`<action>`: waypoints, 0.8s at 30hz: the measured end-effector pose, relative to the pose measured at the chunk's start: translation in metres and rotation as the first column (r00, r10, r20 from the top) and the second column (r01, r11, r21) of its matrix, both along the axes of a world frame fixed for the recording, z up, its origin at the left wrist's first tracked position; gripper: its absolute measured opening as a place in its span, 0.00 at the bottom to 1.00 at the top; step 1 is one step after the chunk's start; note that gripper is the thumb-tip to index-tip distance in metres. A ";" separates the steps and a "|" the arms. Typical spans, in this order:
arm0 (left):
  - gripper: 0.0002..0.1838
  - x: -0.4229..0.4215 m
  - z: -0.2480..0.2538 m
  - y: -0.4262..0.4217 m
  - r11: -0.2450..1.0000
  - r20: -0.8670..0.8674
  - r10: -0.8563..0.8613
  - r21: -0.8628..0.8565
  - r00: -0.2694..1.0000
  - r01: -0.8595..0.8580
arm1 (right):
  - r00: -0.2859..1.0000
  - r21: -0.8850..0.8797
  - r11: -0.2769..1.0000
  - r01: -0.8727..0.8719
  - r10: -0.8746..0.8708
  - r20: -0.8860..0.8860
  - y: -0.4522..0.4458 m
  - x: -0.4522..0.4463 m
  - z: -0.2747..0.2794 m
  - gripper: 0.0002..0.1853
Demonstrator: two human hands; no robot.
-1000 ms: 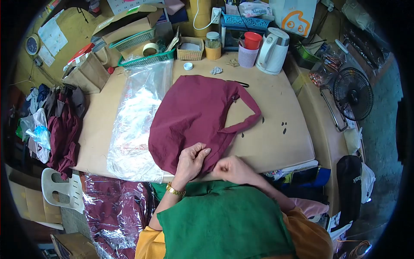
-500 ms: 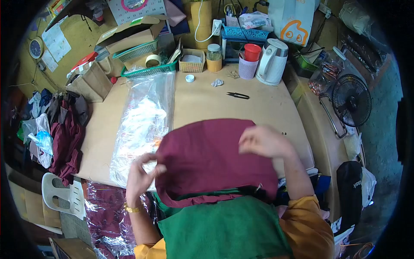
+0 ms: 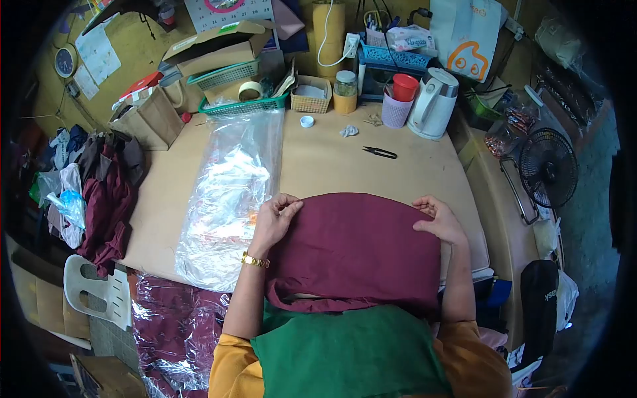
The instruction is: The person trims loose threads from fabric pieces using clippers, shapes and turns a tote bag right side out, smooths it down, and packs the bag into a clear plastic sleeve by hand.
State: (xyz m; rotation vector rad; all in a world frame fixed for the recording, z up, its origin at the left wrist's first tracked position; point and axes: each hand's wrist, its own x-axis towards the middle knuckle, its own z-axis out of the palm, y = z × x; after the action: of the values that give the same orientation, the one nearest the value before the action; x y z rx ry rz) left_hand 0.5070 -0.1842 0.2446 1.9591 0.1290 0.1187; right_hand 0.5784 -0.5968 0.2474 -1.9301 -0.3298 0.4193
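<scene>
A maroon cloth piece (image 3: pixel 358 252) lies at the table's front edge, against the green apron (image 3: pixel 352 351). Its far edge curves outward, and its near edge is bunched, with a gap showing between layers. My left hand (image 3: pixel 275 219) is closed at the far left corner, thumb and forefinger pinching the cloth. At the far right corner, my right hand (image 3: pixel 443 222) touches the cloth with thumb and fingers apart. Left of the cloth, clear plastic bags (image 3: pixel 232 179) lie flat in a stack. Black thread snips (image 3: pixel 380 152) rest beyond the far edge.
Along the back stand a green basket (image 3: pixel 245 106), a wicker basket (image 3: pixel 310 96), a jar (image 3: pixel 345 93), a lilac cup (image 3: pixel 396 109) and a white kettle (image 3: pixel 432 103). A fan (image 3: pixel 548 166) is at right. Plastic-wrapped maroon items (image 3: pixel 176 325) lie below left, near a white chair (image 3: pixel 99 292).
Both hands have moved to the cloth's far corners; the left now pinches its edge. The right has come down from above the cloth. The cloth lies flatter, and the view has shifted slightly.
</scene>
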 end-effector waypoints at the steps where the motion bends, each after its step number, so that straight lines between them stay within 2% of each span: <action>1: 0.10 0.003 -0.009 0.000 0.996 0.104 0.010 -0.095 0.995 0.000 | 0.996 0.078 0.996 -0.045 0.039 0.081 -0.003 -0.005 0.000 0.38; 2: 0.10 0.006 -0.019 0.002 0.995 0.103 0.008 -0.097 0.995 0.002 | 0.996 0.075 0.996 -0.043 0.037 0.079 -0.005 -0.012 -0.001 0.38; 4: 0.07 0.008 -0.031 0.008 0.961 0.178 0.056 -0.275 0.982 -0.005 | 0.994 0.187 0.982 0.024 -0.044 0.102 -0.001 -0.023 0.000 0.27; 5: 0.06 0.007 -0.036 0.014 0.958 0.120 0.042 -0.287 0.992 -0.006 | 0.994 0.188 0.982 0.023 -0.042 0.101 0.000 -0.019 -0.007 0.27; 6: 0.06 0.005 -0.033 0.016 0.958 0.121 0.044 -0.287 0.992 -0.007 | 0.988 -0.038 0.992 0.124 -0.119 0.101 0.001 -0.012 -0.019 0.22; 7: 0.06 0.002 -0.025 0.015 0.966 0.034 0.019 -0.257 0.999 -0.009 | 0.973 -0.262 0.939 0.221 -0.196 0.119 0.002 -0.007 -0.028 0.17; 8: 0.06 0.002 -0.021 0.017 0.974 -0.053 -0.006 -0.225 0.999 -0.006 | 0.973 -0.262 0.939 0.224 -0.199 0.120 0.001 0.002 -0.033 0.17; 9: 0.05 0.011 -0.028 0.030 0.996 0.016 0.056 -0.064 0.998 -0.055 | 0.950 -0.188 0.944 0.272 -0.232 0.210 0.005 0.018 -0.031 0.12; 10: 0.03 0.017 -0.010 0.038 0.990 0.095 0.102 -0.106 0.990 -0.092 | 0.916 -0.108 0.944 0.312 -0.269 0.297 0.010 0.035 -0.025 0.09; 11: 0.03 0.015 0.036 0.038 0.993 0.196 0.115 -0.049 0.974 -0.107 | 0.871 -0.044 0.938 0.344 -0.302 0.387 0.026 0.031 0.032 0.11; 12: 0.02 0.016 0.068 0.043 0.983 0.240 0.167 -0.120 0.956 -0.142 | 0.799 0.058 0.926 0.373 -0.352 0.488 0.032 0.038 0.068 0.11; 13: 0.01 0.016 0.099 0.049 0.989 0.473 0.129 -0.123 0.872 -0.079 | 0.690 -0.059 0.903 0.426 -0.282 0.666 0.035 0.040 0.113 0.10; 14: 0.05 0.005 0.139 0.044 0.981 0.548 0.194 -0.116 0.814 -0.156 | 0.622 0.270 0.915 0.298 -0.401 0.673 0.044 0.036 0.144 0.11; 16: 0.05 -0.010 0.181 0.055 0.997 0.834 0.051 -0.008 0.549 -0.082 | 0.431 0.380 0.925 -0.010 -0.339 0.836 0.049 0.022 0.203 0.15; 18: 0.08 -0.042 0.197 0.054 0.970 0.855 0.100 0.030 0.510 -0.240 | 0.466 0.372 0.925 -0.073 -0.298 0.833 0.046 0.008 0.212 0.17; 19: 0.09 -0.055 0.192 0.054 0.966 0.830 0.056 0.096 0.556 -0.240 | 0.500 0.362 0.923 -0.132 -0.253 0.828 0.043 0.000 0.211 0.19; 20: 0.10 -0.062 0.173 0.059 0.959 0.819 -0.040 0.192 0.572 -0.209 | 0.437 0.217 0.975 -0.040 -0.178 0.882 0.032 0.005 0.189 0.19; 21: 0.10 -0.068 0.144 0.055 0.982 0.764 0.025 0.102 0.644 -0.159 | 0.379 0.072 0.995 0.062 -0.090 0.921 0.023 0.013 0.154 0.20; 22: 0.09 -0.073 0.104 0.054 0.981 0.670 0.088 0.070 0.737 -0.181 | 0.460 0.053 0.995 0.086 -0.087 0.883 0.027 0.010 0.120 0.18; 23: 0.09 -0.079 0.058 0.058 0.986 0.570 0.139 -0.001 0.810 -0.169 | 0.617 -0.021 0.996 0.083 -0.035 0.787 0.026 0.005 0.084 0.15; 24: 0.08 -0.089 0.025 0.049 0.987 0.444 0.163 -0.063 0.881 -0.150 | 0.733 -0.170 0.983 0.070 0.065 0.677 0.021 -0.001 0.045 0.14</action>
State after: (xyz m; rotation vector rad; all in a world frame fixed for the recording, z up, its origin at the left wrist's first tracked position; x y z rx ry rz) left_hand 0.4183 -0.1352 0.2697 1.8423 -0.0163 0.6685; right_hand 0.5777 -0.5755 0.2923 -2.2176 -0.7894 -0.3103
